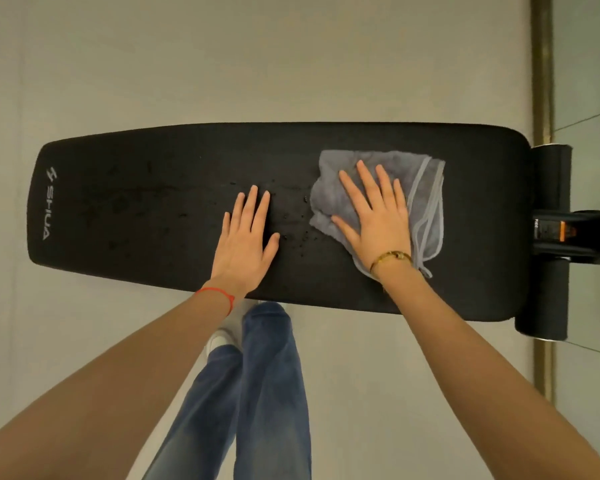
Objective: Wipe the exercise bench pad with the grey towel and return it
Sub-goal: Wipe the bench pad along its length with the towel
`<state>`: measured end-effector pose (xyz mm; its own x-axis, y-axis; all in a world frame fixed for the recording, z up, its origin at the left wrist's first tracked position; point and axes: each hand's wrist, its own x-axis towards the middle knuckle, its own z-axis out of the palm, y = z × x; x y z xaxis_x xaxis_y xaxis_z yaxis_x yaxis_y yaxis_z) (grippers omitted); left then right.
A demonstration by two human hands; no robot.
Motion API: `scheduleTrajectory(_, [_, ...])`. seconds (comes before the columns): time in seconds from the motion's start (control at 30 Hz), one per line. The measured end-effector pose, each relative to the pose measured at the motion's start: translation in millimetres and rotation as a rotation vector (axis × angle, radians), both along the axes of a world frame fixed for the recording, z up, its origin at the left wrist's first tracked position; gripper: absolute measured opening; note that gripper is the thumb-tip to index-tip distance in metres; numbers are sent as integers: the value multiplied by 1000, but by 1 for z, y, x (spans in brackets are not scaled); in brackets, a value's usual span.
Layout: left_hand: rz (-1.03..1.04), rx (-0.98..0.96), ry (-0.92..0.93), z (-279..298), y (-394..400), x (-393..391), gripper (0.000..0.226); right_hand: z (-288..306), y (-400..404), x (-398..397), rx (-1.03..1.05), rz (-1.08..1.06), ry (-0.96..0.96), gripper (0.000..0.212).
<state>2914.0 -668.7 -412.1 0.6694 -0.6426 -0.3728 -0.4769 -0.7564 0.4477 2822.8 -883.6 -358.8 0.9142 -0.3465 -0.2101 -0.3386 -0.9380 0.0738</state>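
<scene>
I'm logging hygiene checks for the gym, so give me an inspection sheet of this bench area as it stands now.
Surface: black bench pad, droplets and damp marks visible across its middle.
Job's things: grey towel lies crumpled flat on the pad near its right end.
Clutter: nothing seen.
Grips: left hand flat on the bare pad, fingers straight; right hand flat on the towel, pressing it down.
Cables: nothing seen.
Surroundings: pale floor; black roller at the bench's right end; brass-coloured strip in the floor beyond it.
</scene>
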Motion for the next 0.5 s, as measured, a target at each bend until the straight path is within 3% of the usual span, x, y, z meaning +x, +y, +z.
scheduleTrajectory(0.13, [41, -22, -3, -7, 4, -1, 69, -14, 16, 32, -39, -1, -29, 66])
scheduleTrajectory(0.3, [144, -2, 10, -15, 20, 3, 68, -6, 46, -44, 69, 264, 99, 71])
scheduleTrajectory(0.4, [130, 22, 5, -19, 30, 2, 68, 2, 18, -28, 104, 172, 65, 71])
scheduleTrajectory(0.5, [135, 17, -3, -21, 30, 1, 68, -6, -8, 40, 70, 92, -32, 68])
